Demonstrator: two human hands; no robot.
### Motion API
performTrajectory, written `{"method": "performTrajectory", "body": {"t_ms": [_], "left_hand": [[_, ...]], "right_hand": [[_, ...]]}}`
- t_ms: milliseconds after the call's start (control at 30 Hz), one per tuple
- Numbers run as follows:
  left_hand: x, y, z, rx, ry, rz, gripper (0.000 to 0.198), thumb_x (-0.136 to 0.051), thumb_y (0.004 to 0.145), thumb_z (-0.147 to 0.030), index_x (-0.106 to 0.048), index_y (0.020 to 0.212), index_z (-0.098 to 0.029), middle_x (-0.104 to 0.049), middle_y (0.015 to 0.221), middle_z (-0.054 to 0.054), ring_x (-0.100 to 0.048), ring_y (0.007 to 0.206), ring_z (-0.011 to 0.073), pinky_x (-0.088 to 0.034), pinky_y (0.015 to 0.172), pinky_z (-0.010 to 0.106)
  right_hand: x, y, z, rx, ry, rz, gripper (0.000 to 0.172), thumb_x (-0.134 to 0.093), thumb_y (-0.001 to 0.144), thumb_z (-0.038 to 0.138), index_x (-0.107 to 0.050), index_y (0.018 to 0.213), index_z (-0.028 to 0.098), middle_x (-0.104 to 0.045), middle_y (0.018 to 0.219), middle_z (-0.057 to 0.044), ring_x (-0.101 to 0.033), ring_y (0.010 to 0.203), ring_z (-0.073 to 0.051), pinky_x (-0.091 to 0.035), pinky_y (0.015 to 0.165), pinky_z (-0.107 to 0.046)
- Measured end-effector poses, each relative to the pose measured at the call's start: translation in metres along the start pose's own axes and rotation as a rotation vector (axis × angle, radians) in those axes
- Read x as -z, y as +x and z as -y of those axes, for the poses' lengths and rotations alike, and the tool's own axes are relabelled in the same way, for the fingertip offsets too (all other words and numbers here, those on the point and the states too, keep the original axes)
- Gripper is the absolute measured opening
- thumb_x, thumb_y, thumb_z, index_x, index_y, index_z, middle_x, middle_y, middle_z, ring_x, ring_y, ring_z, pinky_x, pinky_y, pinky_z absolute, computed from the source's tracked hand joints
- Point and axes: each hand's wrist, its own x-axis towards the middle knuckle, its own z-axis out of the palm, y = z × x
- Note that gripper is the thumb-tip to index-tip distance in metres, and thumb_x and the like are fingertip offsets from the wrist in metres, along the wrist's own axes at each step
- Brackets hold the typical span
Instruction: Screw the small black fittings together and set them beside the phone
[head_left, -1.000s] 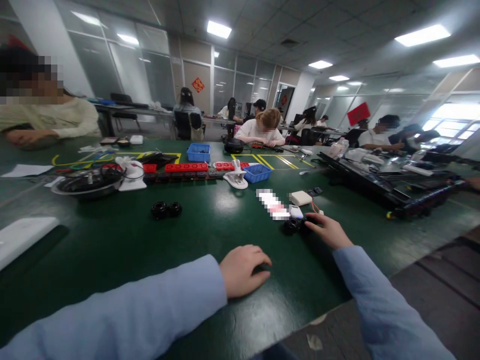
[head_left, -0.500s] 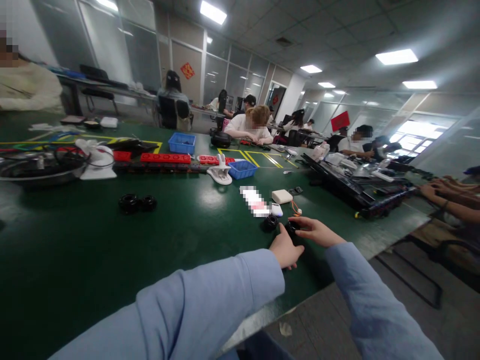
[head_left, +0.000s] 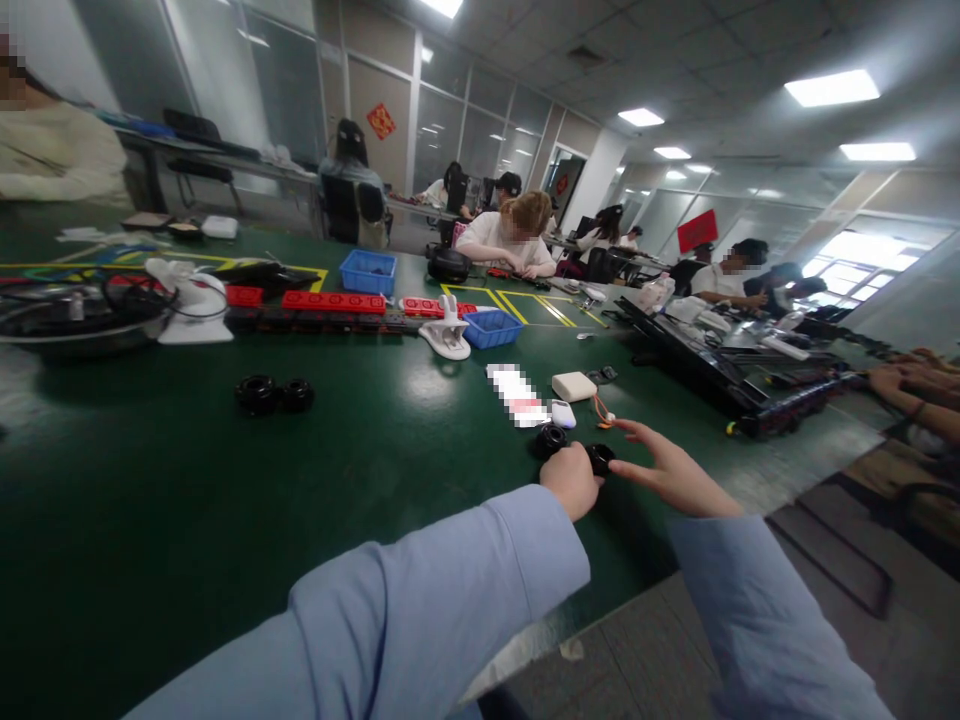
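Observation:
My left hand [head_left: 574, 481] is closed against a glossy black ring-shaped part [head_left: 601, 459] on the green tabletop and seems to grip it; its fingertips are mostly hidden. My right hand [head_left: 664, 468] is open to the right of that part, with thumb and fingers spread apart and the thumb tip close to its rim. A second black ring-shaped part [head_left: 553, 438] lies just beyond my left hand. Farther left on the table, two more black ring-shaped parts, a larger one [head_left: 256, 394] and a smaller one [head_left: 298, 394], sit side by side.
Beyond my hands lie a blurred-out phone-like slab [head_left: 516, 394], a small white case [head_left: 562, 414] and a cream box [head_left: 574, 386]. Blue bins [head_left: 493, 329], a white clamp stand [head_left: 448, 335] and red power strips [head_left: 334, 302] stand farther back. Black frames [head_left: 690, 350] fill the right side; people sit around.
My right hand has drawn back to the right, off the black ring-shaped part, with its fingers spread. My left hand has curled in against that part. The view has shifted slightly.

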Motion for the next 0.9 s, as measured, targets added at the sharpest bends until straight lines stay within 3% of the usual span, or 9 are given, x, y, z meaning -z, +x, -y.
{"method": "performTrajectory", "body": {"t_ms": [67,200,267,333,433,567,667,767,900], "left_hand": [[0.0,0.0,0.0,-0.008,0.024,-0.005,0.032,-0.06,0.084,-0.028,-0.054,0.109,-0.01,-0.061,0.102,0.009,-0.06,0.092,0.0207,-0.05,0.08,0.039],[-0.002,0.001,0.001,-0.019,0.062,-0.015,0.033,-0.061,0.083,-0.028,-0.053,0.109,-0.009,-0.062,0.101,0.01,-0.061,0.091,0.021,-0.05,0.08,0.039],[-0.004,0.002,0.002,-0.026,0.074,-0.019,0.033,-0.061,0.083,-0.029,-0.053,0.109,-0.009,-0.062,0.101,0.01,-0.061,0.092,0.021,-0.05,0.08,0.039],[-0.005,0.002,0.002,-0.028,0.084,-0.02,0.033,-0.06,0.084,-0.03,-0.054,0.109,-0.01,-0.062,0.101,0.01,-0.06,0.092,0.0208,-0.051,0.079,0.038],[-0.005,0.001,0.001,-0.028,0.095,-0.017,0.031,-0.058,0.085,-0.031,-0.054,0.108,-0.01,-0.061,0.101,0.009,-0.06,0.091,0.0202,-0.051,0.078,0.038],[-0.004,0.0,0.002,-0.038,0.104,-0.013,0.03,-0.056,0.086,-0.032,-0.054,0.109,-0.011,-0.06,0.102,0.008,-0.06,0.091,0.0197,-0.051,0.078,0.038],[-0.004,0.001,0.002,-0.041,0.107,-0.012,0.03,-0.056,0.087,-0.031,-0.054,0.109,-0.011,-0.06,0.102,0.008,-0.06,0.09,0.0196,-0.051,0.078,0.038],[-0.004,0.001,0.002,-0.047,0.107,-0.012,0.029,-0.055,0.088,-0.03,-0.054,0.109,-0.011,-0.06,0.103,0.008,-0.059,0.091,0.0195,-0.05,0.078,0.038],[-0.004,-0.001,0.003,-0.058,0.094,-0.01,0.028,-0.054,0.088,-0.03,-0.054,0.11,-0.012,-0.059,0.104,0.008,-0.059,0.092,0.0198,-0.05,0.079,0.039]], "right_hand": [[-0.001,-0.006,0.002,0.035,0.071,0.047,0.053,-0.055,0.074,0.043,-0.051,0.121,0.021,-0.061,0.116,-0.009,-0.06,0.101,-0.024,-0.048,0.083,-0.034],[-0.004,-0.013,0.01,-0.136,-0.007,-0.01,0.054,-0.047,0.079,0.048,-0.05,0.123,0.017,-0.067,0.1,-0.012,-0.064,0.09,-0.029,-0.049,0.078,-0.043],[-0.004,-0.015,0.013,-0.078,0.008,-0.035,0.057,-0.043,0.081,0.047,-0.042,0.13,0.019,-0.065,0.109,-0.01,-0.06,0.1,-0.028,-0.045,0.086,-0.045],[-0.004,-0.018,0.016,-0.05,0.002,-0.067,0.051,-0.04,0.083,0.044,-0.045,0.128,0.02,-0.066,0.106,-0.008,-0.059,0.103,-0.027,-0.042,0.092,-0.046],[-0.003,-0.02,0.019,-0.115,-0.038,-0.186,0.049,-0.036,0.084,0.046,-0.05,0.123,0.018,-0.069,0.094,-0.009,-0.062,0.094,-0.028,-0.045,0.086,-0.045],[-0.002,-0.022,0.024,-0.1,-0.013,-0.132,0.051,-0.04,0.082,0.044,-0.048,0.125,0.018,-0.069,0.093,-0.009,-0.063,0.087,-0.026,-0.049,0.076,-0.039],[-0.003,-0.023,0.022,-0.113,-0.06,-0.191,0.051,-0.042,0.081,0.044,-0.048,0.124,0.017,-0.068,0.094,-0.009,-0.062,0.085,-0.028,-0.048,0.076,-0.042],[-0.009,-0.019,0.014,0.035,0.009,-0.082,0.056,-0.051,0.074,0.033,-0.044,0.128,0.019,-0.063,0.109,-0.009,-0.06,0.09,-0.026,-0.047,0.08,-0.04],[-0.016,-0.007,0.004,0.033,0.119,0.081,0.048,-0.053,0.068,0.023,-0.057,0.116,0.019,-0.062,0.104,-0.01,-0.06,0.09,-0.024,-0.046,0.085,-0.038]]}}
